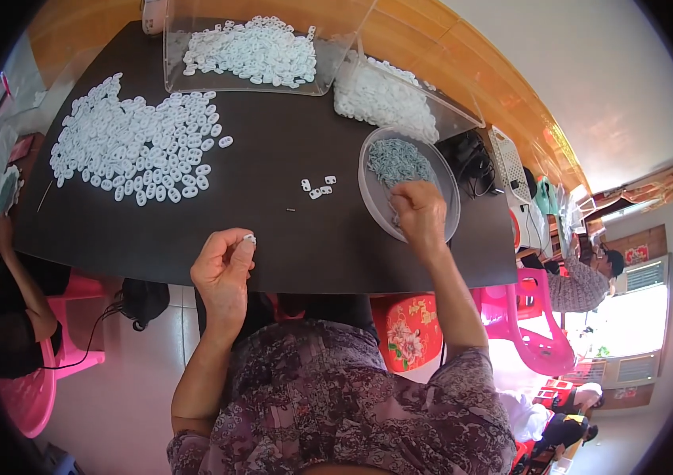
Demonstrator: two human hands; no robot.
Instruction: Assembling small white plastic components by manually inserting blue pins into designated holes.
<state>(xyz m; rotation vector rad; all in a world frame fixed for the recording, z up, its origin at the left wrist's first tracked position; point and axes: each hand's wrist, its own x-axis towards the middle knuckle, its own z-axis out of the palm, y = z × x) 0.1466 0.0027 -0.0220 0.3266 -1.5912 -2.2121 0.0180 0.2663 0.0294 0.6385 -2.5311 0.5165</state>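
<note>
Between thumb and forefinger of my left hand [224, 267] is a small white plastic piece [250, 239], held just above the table's near edge. My right hand [422, 212] reaches into a round clear plastic tub [367, 187]. Its fingers are pinched together, and what they hold, if anything, is hidden. Small grey metal pins [396, 160] are heaped in the tub. On the table between my hands lie several small white two-holed pieces [326, 190] and one loose metal pin [290, 210].
A large spread of white oval two-holed pieces [134, 142] covers the dark table's [273, 142] left side. Two clear bins [257, 91] [360, 111] of white parts stand at the back. Black cables [471, 162] lie right of the tub. Another person's arm [26, 277] is at far left.
</note>
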